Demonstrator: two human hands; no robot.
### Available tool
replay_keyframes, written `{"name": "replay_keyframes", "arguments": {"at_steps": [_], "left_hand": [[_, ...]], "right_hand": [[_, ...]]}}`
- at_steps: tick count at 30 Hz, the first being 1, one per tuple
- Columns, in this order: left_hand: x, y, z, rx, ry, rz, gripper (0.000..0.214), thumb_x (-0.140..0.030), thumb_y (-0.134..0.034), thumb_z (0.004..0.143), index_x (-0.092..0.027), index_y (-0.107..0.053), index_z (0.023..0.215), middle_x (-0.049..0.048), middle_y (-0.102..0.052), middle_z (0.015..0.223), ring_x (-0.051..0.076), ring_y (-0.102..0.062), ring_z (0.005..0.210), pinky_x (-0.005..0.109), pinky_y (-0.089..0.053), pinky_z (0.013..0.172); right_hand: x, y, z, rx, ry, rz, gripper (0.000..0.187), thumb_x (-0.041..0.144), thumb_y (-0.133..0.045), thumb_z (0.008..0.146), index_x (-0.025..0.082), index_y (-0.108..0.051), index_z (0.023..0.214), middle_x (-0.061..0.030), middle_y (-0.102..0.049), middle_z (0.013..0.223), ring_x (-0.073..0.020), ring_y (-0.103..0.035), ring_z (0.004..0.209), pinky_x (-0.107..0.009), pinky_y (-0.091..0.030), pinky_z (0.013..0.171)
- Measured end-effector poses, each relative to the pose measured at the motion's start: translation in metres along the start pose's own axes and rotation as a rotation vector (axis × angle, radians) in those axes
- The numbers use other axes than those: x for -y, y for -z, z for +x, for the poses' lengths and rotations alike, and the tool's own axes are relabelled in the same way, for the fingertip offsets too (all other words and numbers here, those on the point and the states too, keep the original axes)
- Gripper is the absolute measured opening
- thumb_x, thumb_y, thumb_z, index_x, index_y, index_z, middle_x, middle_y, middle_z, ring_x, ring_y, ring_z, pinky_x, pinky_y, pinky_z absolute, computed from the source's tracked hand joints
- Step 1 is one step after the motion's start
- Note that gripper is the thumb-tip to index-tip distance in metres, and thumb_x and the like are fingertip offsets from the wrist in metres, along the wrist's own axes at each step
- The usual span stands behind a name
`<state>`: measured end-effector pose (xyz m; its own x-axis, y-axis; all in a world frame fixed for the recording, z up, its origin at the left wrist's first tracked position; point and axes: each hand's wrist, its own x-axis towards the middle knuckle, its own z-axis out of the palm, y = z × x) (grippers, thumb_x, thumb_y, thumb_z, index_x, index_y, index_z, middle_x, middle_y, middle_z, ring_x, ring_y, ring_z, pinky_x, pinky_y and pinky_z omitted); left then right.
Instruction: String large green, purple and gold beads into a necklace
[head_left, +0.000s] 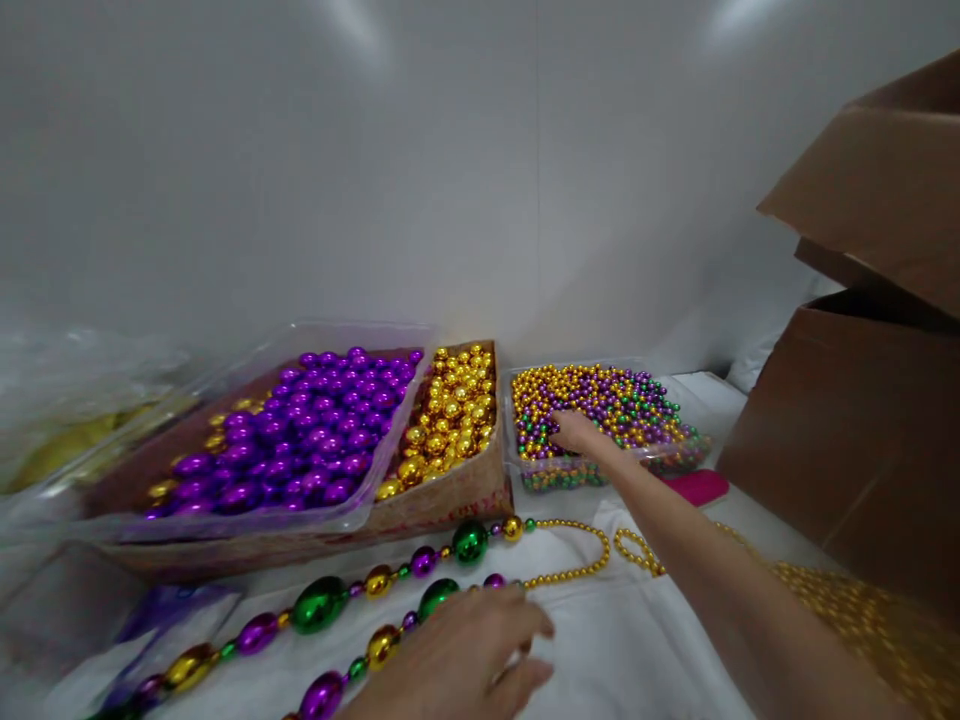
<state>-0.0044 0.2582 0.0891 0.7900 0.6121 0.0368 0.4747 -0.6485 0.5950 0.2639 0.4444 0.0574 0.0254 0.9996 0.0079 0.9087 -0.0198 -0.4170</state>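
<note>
My right hand [576,433] reaches into a clear plastic tub of small gold, purple and green beads [622,405]. Its fingers are bunched together and point down at the beads; what they pinch, if anything, is too small to make out. In front, my left hand [469,650] hovers over the white cloth, thumb and fingers apart, with nothing visible between them. Beside and partly behind it lies a bead necklace [319,605] of large green, purple and gold beads, looped at its right end with a string of small gold beads [574,573].
A clear tray of purple balls [315,430] stands at the left, next to a cardboard box of gold balls [454,405]. At the right are an open cardboard carton [847,430], a pile of gold bead strings [862,625] and a pink object [697,487]. A wall rises behind.
</note>
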Motion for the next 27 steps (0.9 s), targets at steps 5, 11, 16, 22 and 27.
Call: {"name": "replay_keyframes", "arguments": {"at_steps": [5,11,16,22,27], "left_hand": [[0.01,0.007,0.144,-0.346,0.043,0.024,0.026,-0.013,-0.045,0.086,-0.016,-0.066,0.1,0.0106,-0.064,0.102,0.021,-0.057,0.099,0.036,-0.042,0.089],[0.064,0.002,0.245,-0.587,0.347,-0.115,0.028,-0.005,-0.038,0.088,-0.004,-0.059,0.107,0.0185,-0.059,0.114,0.025,-0.052,0.111,0.04,-0.038,0.094],[0.095,0.011,0.271,-0.656,0.534,-0.356,0.022,-0.031,-0.056,0.088,-0.013,-0.061,0.1,0.007,-0.063,0.105,0.019,-0.06,0.097,0.042,-0.048,0.087],[0.099,0.001,0.267,-0.685,0.555,-0.814,0.018,-0.029,-0.055,0.089,-0.014,-0.062,0.094,0.0052,-0.064,0.094,0.014,-0.061,0.081,0.033,-0.052,0.075],[0.076,-0.004,0.265,-0.685,0.546,-1.289,0.012,-0.019,-0.05,0.088,-0.014,-0.06,0.085,0.0057,-0.062,0.076,0.013,-0.061,0.07,0.029,-0.051,0.071]], "right_hand": [[-0.001,-0.019,0.019,0.08,0.007,-0.025,0.033,0.032,-0.057,0.09,0.016,-0.054,0.119,-0.0095,-0.056,0.12,-0.0219,-0.058,0.103,-0.044,-0.05,0.087],[-0.011,-0.026,0.03,0.124,0.007,0.155,0.029,0.031,-0.054,0.092,0.015,-0.056,0.116,-0.0079,-0.058,0.116,-0.0208,-0.059,0.1,-0.04,-0.05,0.085],[-0.03,-0.028,0.036,0.105,-0.059,0.502,0.028,0.03,-0.056,0.09,0.015,-0.057,0.114,-0.0081,-0.058,0.115,-0.0199,-0.059,0.097,-0.04,-0.052,0.082],[-0.062,-0.01,0.033,0.099,-0.133,1.0,0.029,0.031,-0.054,0.092,0.014,-0.055,0.115,-0.0061,-0.06,0.102,-0.0144,-0.061,0.079,-0.031,-0.054,0.067],[-0.062,0.005,0.023,0.052,-0.084,1.292,0.026,0.034,-0.051,0.093,0.013,-0.057,0.106,-0.0028,-0.06,0.088,-0.0097,-0.057,0.065,-0.024,-0.05,0.056]]}}
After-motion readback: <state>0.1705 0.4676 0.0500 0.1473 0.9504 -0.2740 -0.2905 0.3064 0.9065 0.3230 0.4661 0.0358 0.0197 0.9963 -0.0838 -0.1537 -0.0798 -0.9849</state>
